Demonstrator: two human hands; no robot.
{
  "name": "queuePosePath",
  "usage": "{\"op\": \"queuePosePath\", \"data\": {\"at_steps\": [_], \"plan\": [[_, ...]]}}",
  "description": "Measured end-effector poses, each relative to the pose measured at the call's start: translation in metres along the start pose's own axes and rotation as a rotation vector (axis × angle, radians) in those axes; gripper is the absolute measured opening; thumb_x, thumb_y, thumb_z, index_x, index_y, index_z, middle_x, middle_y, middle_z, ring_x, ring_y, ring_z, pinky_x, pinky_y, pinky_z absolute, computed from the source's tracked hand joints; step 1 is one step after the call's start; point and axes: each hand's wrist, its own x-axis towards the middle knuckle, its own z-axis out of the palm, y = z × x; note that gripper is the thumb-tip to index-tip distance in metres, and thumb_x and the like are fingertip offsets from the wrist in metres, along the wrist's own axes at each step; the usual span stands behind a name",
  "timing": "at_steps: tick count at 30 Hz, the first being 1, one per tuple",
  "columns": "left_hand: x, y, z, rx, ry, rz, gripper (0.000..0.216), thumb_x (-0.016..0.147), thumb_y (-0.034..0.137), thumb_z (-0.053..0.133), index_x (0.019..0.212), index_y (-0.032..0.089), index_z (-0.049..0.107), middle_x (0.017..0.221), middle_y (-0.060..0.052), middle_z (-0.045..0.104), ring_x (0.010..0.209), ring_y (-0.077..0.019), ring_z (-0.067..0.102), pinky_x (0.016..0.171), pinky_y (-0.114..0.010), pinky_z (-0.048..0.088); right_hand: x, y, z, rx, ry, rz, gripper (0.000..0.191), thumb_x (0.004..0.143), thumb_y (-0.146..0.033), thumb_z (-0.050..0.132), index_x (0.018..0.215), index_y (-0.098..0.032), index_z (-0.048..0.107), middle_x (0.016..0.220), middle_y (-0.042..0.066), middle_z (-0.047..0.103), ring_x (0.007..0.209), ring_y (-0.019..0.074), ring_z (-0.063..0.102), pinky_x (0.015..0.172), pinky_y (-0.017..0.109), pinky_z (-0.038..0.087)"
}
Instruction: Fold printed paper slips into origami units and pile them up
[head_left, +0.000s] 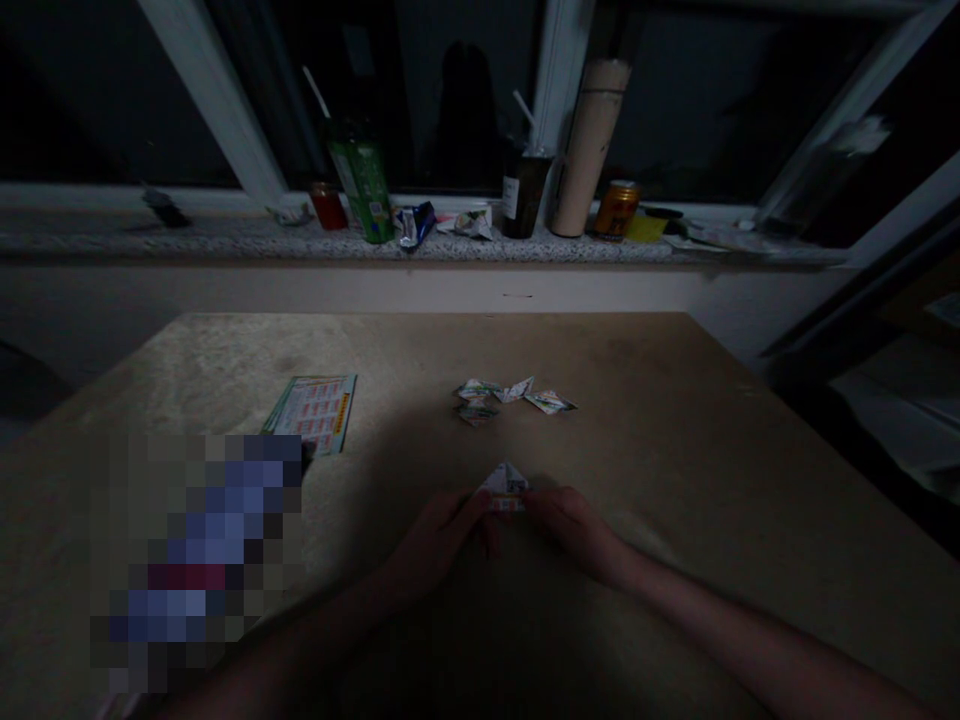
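Note:
Between my two hands is a small folded paper (507, 482), its upper part a triangle with a printed strip below. My left hand (448, 525) grips its left edge, thumb and fingers closed on it. At the right edge, my right hand (568, 520) is closed on the same paper. Just beyond lie several small folded paper pieces (551, 401) with pointed ends, in a loose cluster. A flat stack of printed sheets (315, 408) rests farther left.
A blurred-out, pixelated blue object (225, 510) lies on the table (645, 350) at left. On the windowsill (450, 245) stand a green bottle (364, 185), a dark cup with a straw (523, 195), a tall beige flask (591, 150), an orange can (617, 210) and a red jar (328, 205).

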Motion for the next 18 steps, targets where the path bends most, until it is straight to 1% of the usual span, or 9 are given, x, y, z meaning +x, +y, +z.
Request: {"op": "queuePosePath", "data": {"at_steps": [3, 7, 9, 13, 16, 18], "plan": [[0.0003, -0.0004, 0.0007, -0.007, 0.0, -0.005, 0.052, 0.091, 0.042, 0.029, 0.057, 0.016, 0.058, 0.055, 0.002, 0.056, 0.057, -0.013, 0.05, 0.059, -0.02, 0.035, 0.0005, -0.0014, -0.0001, 0.002, 0.013, -0.012, 0.051, 0.085, -0.059, 0.037, 0.059, -0.016, 0.046, 0.05, -0.006, 0.029, 0.045, 0.0069, 0.02, 0.041, 0.022, 0.019], [-0.0004, -0.0006, 0.0003, 0.036, 0.007, 0.007, 0.053, 0.091, 0.043, 0.029, 0.056, 0.016, 0.058, 0.056, 0.002, 0.054, 0.057, -0.013, 0.049, 0.058, -0.02, 0.035, -0.0001, -0.0004, 0.0014, 0.012, 0.06, -0.02, 0.054, 0.084, -0.062, 0.035, 0.054, -0.018, 0.04, 0.049, -0.005, 0.029, 0.044, 0.007, 0.021, 0.041, 0.022, 0.018], [-0.0009, -0.0001, -0.0002, 0.051, 0.011, 0.021, 0.054, 0.091, 0.043, 0.028, 0.055, 0.016, 0.058, 0.057, 0.002, 0.053, 0.057, -0.0128, 0.049, 0.059, -0.02, 0.035, -0.0007, -0.0003, 0.0014, 0.001, 0.071, -0.022, 0.054, 0.084, -0.062, 0.034, 0.054, -0.018, 0.04, 0.049, -0.005, 0.028, 0.044, 0.0072, 0.021, 0.04, 0.022, 0.017], [-0.001, 0.001, -0.0004, 0.042, 0.018, 0.006, 0.055, 0.091, 0.044, 0.028, 0.054, 0.016, 0.057, 0.055, 0.002, 0.052, 0.056, -0.0129, 0.048, 0.06, -0.02, 0.035, -0.0009, -0.0022, 0.0002, -0.007, 0.016, -0.042, 0.049, 0.085, -0.058, 0.038, 0.059, -0.016, 0.046, 0.052, -0.005, 0.028, 0.046, 0.0072, 0.021, 0.041, 0.021, 0.019], [-0.0001, 0.0002, -0.0002, 0.041, 0.021, -0.024, 0.054, 0.09, 0.047, 0.029, 0.055, 0.016, 0.057, 0.053, 0.002, 0.05, 0.054, -0.0128, 0.047, 0.058, -0.02, 0.035, 0.0002, -0.0055, -0.0001, -0.014, -0.029, -0.081, 0.044, 0.084, -0.055, 0.042, 0.065, -0.016, 0.05, 0.055, -0.004, 0.032, 0.048, 0.0074, 0.025, 0.043, 0.02, 0.023], [0.0005, -0.001, -0.0001, 0.033, 0.018, -0.022, 0.054, 0.089, 0.047, 0.03, 0.055, 0.016, 0.057, 0.053, 0.002, 0.05, 0.053, -0.0125, 0.046, 0.057, -0.021, 0.035, 0.0006, -0.0069, 0.0, -0.025, -0.029, -0.091, 0.042, 0.082, -0.054, 0.046, 0.065, -0.016, 0.051, 0.057, -0.004, 0.035, 0.05, 0.0077, 0.026, 0.045, 0.02, 0.024]]}}
